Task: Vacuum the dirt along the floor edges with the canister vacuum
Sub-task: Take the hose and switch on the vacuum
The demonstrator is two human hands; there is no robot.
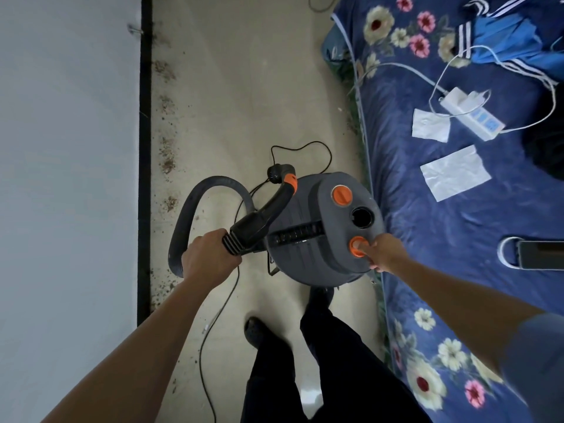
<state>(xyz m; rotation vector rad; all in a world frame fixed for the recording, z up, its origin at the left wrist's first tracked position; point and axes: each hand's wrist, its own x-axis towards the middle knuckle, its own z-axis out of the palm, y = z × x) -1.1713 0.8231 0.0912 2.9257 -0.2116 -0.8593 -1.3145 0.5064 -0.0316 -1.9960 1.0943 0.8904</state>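
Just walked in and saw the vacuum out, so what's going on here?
A person stands over the canister, between the wall and the bed. Their left hand grips the hose handle, and the right hand presses an orange button on the canister's top. Along the floor edge by the wall, the dirt is not yet vacuumed.
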